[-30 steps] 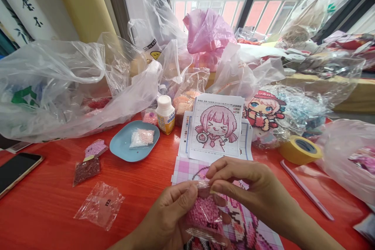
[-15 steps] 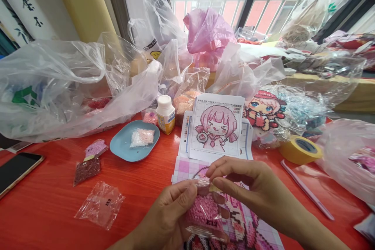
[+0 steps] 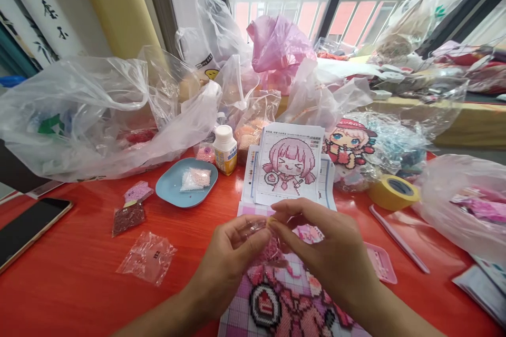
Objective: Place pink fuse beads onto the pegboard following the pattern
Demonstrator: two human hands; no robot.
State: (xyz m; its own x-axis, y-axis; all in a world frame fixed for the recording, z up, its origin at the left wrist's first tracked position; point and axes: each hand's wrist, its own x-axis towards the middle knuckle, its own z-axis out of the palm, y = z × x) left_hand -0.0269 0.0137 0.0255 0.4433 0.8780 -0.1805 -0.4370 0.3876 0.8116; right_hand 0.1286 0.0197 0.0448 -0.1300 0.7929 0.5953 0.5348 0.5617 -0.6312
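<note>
Looking down through the head camera, I see the red table [image 3: 75, 300] filling most of the lower view, with the barred window [image 3: 284, 5] beyond. The large clear plastic bag [image 3: 98, 84] bulges along the table's far left. Under the hands lies the checked sheet [image 3: 234, 318], and on it the pink bead picture [image 3: 296, 316]. Just behind stands my reference, the printed chart [image 3: 290, 168]. My right hand [image 3: 332, 247] pinches the top edge of the bead packet [image 3: 270, 253] between thumb and forefinger; my left hand [image 3: 237, 247] grips the same edge from the other side, its thumb pressed on the film. That packet of pink beads hangs between them over the sheet, partly hidden by the fingers; I cannot tell whether its top is open. The phone [image 3: 31, 231] rests at far left, and the blue plate [image 3: 168, 189] bears a small bead bag [image 3: 195, 179]. The yellow tape roll [image 3: 379, 192] sits right of the chart. Smaller again, the white-capped bottle [image 3: 225, 152] stands just beside the plate.
</note>
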